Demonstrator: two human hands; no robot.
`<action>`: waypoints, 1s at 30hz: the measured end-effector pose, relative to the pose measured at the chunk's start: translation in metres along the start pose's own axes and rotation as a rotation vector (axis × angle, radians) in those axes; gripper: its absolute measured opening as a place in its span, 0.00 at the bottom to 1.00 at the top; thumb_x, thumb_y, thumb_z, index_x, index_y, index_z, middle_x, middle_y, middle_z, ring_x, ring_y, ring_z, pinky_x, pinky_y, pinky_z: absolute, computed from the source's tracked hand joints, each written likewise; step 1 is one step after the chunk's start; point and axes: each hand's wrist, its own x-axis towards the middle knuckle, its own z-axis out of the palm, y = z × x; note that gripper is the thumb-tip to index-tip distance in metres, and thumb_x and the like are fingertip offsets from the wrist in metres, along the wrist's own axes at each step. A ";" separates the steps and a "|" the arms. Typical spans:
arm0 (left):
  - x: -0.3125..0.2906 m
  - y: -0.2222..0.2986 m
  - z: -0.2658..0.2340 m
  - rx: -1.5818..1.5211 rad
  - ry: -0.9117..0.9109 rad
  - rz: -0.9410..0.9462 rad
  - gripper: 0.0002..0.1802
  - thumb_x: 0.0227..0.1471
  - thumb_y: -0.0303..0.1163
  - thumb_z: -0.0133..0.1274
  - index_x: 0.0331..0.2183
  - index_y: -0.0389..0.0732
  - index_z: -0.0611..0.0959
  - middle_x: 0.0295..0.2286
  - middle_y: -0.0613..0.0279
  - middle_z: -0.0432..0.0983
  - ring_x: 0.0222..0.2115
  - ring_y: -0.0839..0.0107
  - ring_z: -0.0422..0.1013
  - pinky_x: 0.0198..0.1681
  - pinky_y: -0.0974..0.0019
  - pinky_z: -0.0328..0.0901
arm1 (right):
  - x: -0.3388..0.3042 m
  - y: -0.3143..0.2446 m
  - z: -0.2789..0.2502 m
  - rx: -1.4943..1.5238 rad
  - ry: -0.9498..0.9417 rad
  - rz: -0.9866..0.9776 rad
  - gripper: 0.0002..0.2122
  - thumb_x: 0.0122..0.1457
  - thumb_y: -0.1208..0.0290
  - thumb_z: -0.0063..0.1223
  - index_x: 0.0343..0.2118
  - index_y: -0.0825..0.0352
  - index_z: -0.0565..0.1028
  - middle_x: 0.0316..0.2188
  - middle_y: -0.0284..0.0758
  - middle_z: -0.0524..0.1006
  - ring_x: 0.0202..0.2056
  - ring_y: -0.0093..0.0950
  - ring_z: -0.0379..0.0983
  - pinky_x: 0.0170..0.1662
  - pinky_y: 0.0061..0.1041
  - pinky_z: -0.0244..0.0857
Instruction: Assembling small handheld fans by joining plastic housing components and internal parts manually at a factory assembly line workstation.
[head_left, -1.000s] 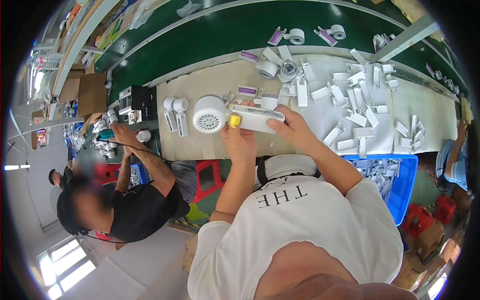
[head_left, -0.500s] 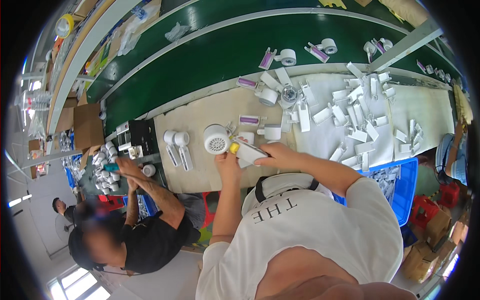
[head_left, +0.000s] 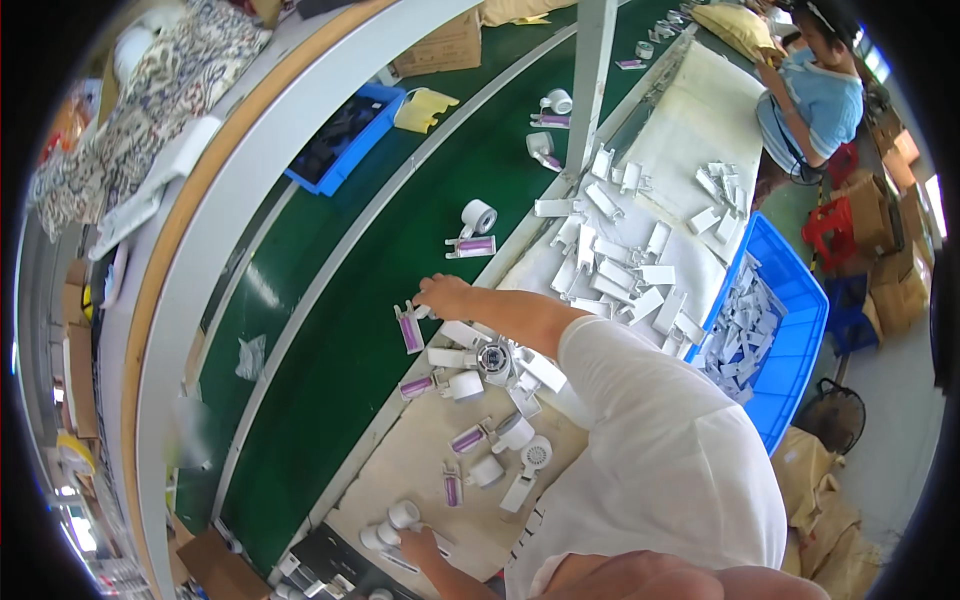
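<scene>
At the desk's (head_left: 388, 468) open edge, my right grip (head_left: 443, 298) meets a purple-white part (head_left: 409, 330); my left grip (head_left: 422, 548), white devices (head_left: 403, 515). I can't tell if either clasps.

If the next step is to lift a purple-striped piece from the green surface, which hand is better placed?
Probably the right hand: it reaches over the green surface, close beside a purple-striped piece. The left hand is farther away, at the white round-headed units.
</scene>
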 end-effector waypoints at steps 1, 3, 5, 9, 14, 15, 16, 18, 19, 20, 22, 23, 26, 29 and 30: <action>-0.017 0.033 -0.037 0.011 -0.028 -0.134 0.22 0.37 0.33 0.51 0.37 0.33 0.71 0.33 0.45 0.72 0.37 0.48 0.67 0.40 0.55 0.62 | -0.007 -0.002 -0.003 0.044 0.092 -0.088 0.19 0.42 0.73 0.53 0.41 0.52 0.70 0.38 0.37 0.67 0.42 0.38 0.63 0.41 0.35 0.63; -0.023 0.046 -0.048 -0.126 0.213 0.052 0.21 0.38 0.32 0.50 0.38 0.32 0.71 0.34 0.44 0.71 0.37 0.50 0.67 0.41 0.56 0.61 | -0.032 -0.026 -0.033 0.134 0.142 -0.318 0.19 0.41 0.75 0.52 0.40 0.52 0.71 0.38 0.36 0.67 0.42 0.39 0.63 0.42 0.34 0.63; -0.021 0.058 -0.052 -0.674 0.345 0.397 0.20 0.44 0.30 0.46 0.41 0.30 0.71 0.38 0.45 0.70 0.40 0.57 0.67 0.43 0.60 0.61 | -0.071 -0.053 -0.064 0.210 0.095 -0.492 0.21 0.40 0.76 0.52 0.40 0.51 0.70 0.40 0.37 0.65 0.43 0.40 0.61 0.42 0.34 0.62; -0.035 0.128 -0.056 -1.621 -0.049 0.403 0.26 0.52 0.45 0.36 0.46 0.35 0.67 0.42 0.53 0.68 0.46 0.62 0.62 0.49 0.57 0.56 | -0.141 -0.096 -0.109 0.324 -0.031 -0.760 0.21 0.40 0.76 0.52 0.41 0.49 0.71 0.43 0.37 0.62 0.46 0.39 0.57 0.44 0.34 0.61; -0.112 0.185 -0.073 -2.161 -1.010 0.608 0.28 0.50 0.52 0.34 0.41 0.38 0.70 0.34 0.50 0.70 0.33 0.54 0.69 0.37 0.51 0.64 | -0.209 -0.103 -0.136 0.231 -0.058 -0.864 0.21 0.39 0.78 0.51 0.41 0.54 0.71 0.44 0.37 0.61 0.47 0.37 0.57 0.45 0.32 0.59; -0.118 0.184 -0.068 -2.238 -1.104 0.500 0.27 0.49 0.52 0.34 0.40 0.39 0.71 0.32 0.51 0.71 0.30 0.54 0.69 0.34 0.52 0.65 | -0.220 -0.102 -0.138 0.295 -0.021 -0.872 0.21 0.39 0.78 0.52 0.41 0.54 0.71 0.44 0.37 0.61 0.47 0.37 0.57 0.46 0.31 0.58; -0.125 0.186 -0.066 -2.310 -1.198 0.385 0.26 0.49 0.52 0.35 0.39 0.41 0.72 0.29 0.51 0.71 0.27 0.54 0.68 0.31 0.53 0.65 | -0.230 -0.100 -0.140 0.293 -0.018 -0.875 0.21 0.39 0.78 0.52 0.41 0.54 0.71 0.44 0.37 0.61 0.47 0.37 0.57 0.46 0.31 0.58; -0.147 0.189 -0.065 -2.264 -0.894 0.365 0.23 0.49 0.50 0.35 0.39 0.43 0.71 0.27 0.54 0.71 0.26 0.58 0.68 0.28 0.55 0.65 | -0.249 -0.097 -0.142 0.366 -0.016 -0.769 0.20 0.41 0.77 0.52 0.42 0.57 0.70 0.45 0.37 0.60 0.48 0.37 0.56 0.47 0.31 0.57; -0.175 0.197 -0.084 -2.277 -0.718 0.392 0.22 0.50 0.49 0.36 0.39 0.44 0.71 0.26 0.55 0.71 0.26 0.60 0.69 0.27 0.55 0.65 | -0.257 -0.097 -0.143 0.374 -0.026 -0.779 0.20 0.41 0.77 0.52 0.42 0.57 0.70 0.45 0.37 0.60 0.48 0.37 0.56 0.47 0.31 0.57; -0.197 0.202 -0.105 -2.204 -0.669 0.453 0.22 0.51 0.49 0.36 0.39 0.43 0.70 0.25 0.57 0.70 0.24 0.63 0.69 0.25 0.57 0.65 | -0.265 -0.095 -0.146 0.408 -0.032 -0.726 0.21 0.42 0.76 0.53 0.43 0.59 0.69 0.46 0.38 0.60 0.49 0.37 0.56 0.48 0.32 0.57; -0.195 0.193 -0.097 -1.971 -0.526 0.294 0.20 0.51 0.46 0.38 0.39 0.42 0.69 0.26 0.57 0.70 0.24 0.62 0.70 0.23 0.60 0.67 | -0.277 -0.089 -0.145 0.503 -0.087 -0.687 0.23 0.46 0.72 0.54 0.48 0.62 0.64 0.47 0.39 0.59 0.50 0.36 0.56 0.48 0.31 0.57; -0.199 0.192 -0.096 -1.844 -0.370 0.291 0.17 0.51 0.40 0.40 0.40 0.41 0.69 0.26 0.56 0.70 0.25 0.62 0.70 0.22 0.62 0.67 | -0.278 -0.084 -0.138 0.630 -0.101 -0.659 0.24 0.47 0.71 0.53 0.50 0.61 0.62 0.47 0.38 0.60 0.49 0.35 0.58 0.47 0.30 0.57; -0.199 0.191 -0.093 -1.962 -0.553 0.164 0.15 0.50 0.34 0.41 0.41 0.40 0.68 0.30 0.53 0.71 0.26 0.61 0.71 0.26 0.60 0.69 | -0.288 -0.071 -0.138 1.263 -0.622 -0.010 0.21 0.57 0.59 0.40 0.53 0.55 0.59 0.49 0.31 0.62 0.49 0.28 0.60 0.43 0.35 0.62; -0.201 0.191 -0.091 -2.054 -0.956 0.119 0.17 0.49 0.39 0.42 0.41 0.41 0.68 0.30 0.52 0.71 0.25 0.58 0.71 0.25 0.57 0.68 | -0.303 -0.041 -0.071 2.040 -0.932 0.191 0.37 0.47 0.41 0.43 0.58 0.52 0.47 0.55 0.34 0.55 0.52 0.33 0.57 0.43 0.40 0.62; -0.207 0.199 -0.100 -2.001 -0.945 0.113 0.17 0.49 0.40 0.41 0.40 0.42 0.68 0.29 0.53 0.71 0.24 0.60 0.71 0.25 0.58 0.68 | -0.317 -0.047 -0.070 2.097 -0.741 0.073 0.37 0.49 0.45 0.44 0.58 0.57 0.45 0.55 0.37 0.53 0.50 0.34 0.61 0.48 0.38 0.59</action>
